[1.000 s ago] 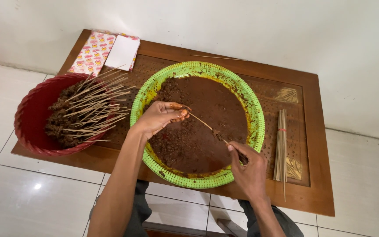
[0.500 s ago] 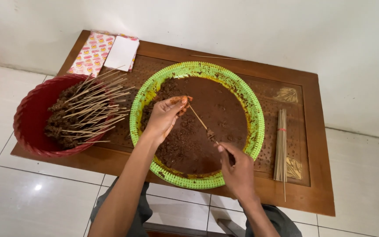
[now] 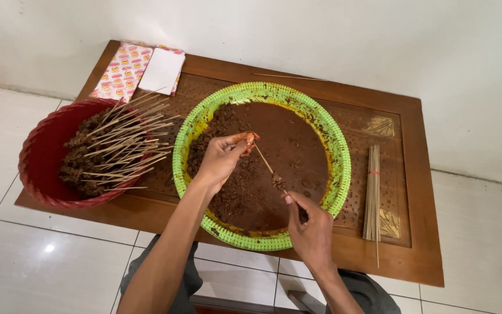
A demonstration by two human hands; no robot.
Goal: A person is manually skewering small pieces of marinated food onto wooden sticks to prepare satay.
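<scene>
White floor tiles surround a low wooden surface (image 3: 413,256). Right hand (image 3: 312,229) fingers pinch a skewer (image 3: 267,166) bearing one meat piece, left hand (image 3: 222,158) fingers pinching its tip, over a green tray (image 3: 338,151) of meat; filled skewers fill a red basket (image 3: 39,157), bare sticks (image 3: 372,192) right
</scene>
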